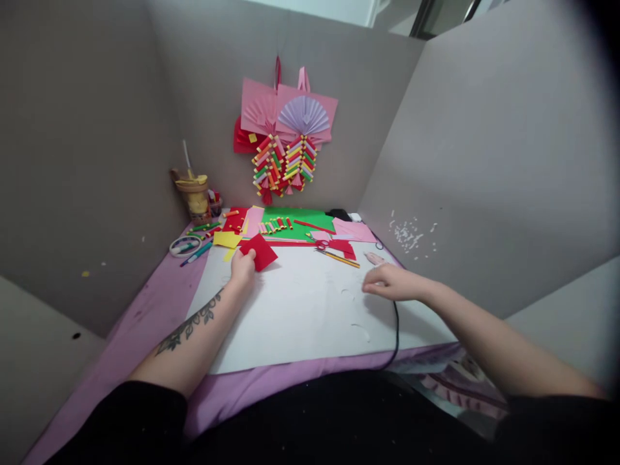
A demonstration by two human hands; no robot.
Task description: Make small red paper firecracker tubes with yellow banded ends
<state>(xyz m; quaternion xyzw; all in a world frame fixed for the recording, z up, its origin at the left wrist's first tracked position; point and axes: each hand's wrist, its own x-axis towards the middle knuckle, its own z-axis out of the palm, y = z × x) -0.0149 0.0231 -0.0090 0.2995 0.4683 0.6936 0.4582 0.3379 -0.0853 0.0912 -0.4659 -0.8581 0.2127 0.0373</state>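
My left hand [243, 266] pinches a square of red paper [260, 252] by its left edge, just above the white work sheet [295, 310]. Over the right part of that sheet is my right hand [392, 282], its fingers bent down and drawn together; whatever may be between the fingertips is too small to make out. Just beyond it lies a pale pinkish object [374, 258], partly hidden by the hand. A black cord [397, 329] runs from under my right wrist to the front edge. Small white curls lie near the fingers.
Red-handled scissors [321, 245] and a pencil [341, 258] lie ahead. Behind are green paper [310, 221] with small paper rolls [276, 225], and yellow paper [227, 239]. A tape roll [185, 245] and pens [197, 253] lie left. Paper firecracker decorations [301, 158] hang on the back panel.
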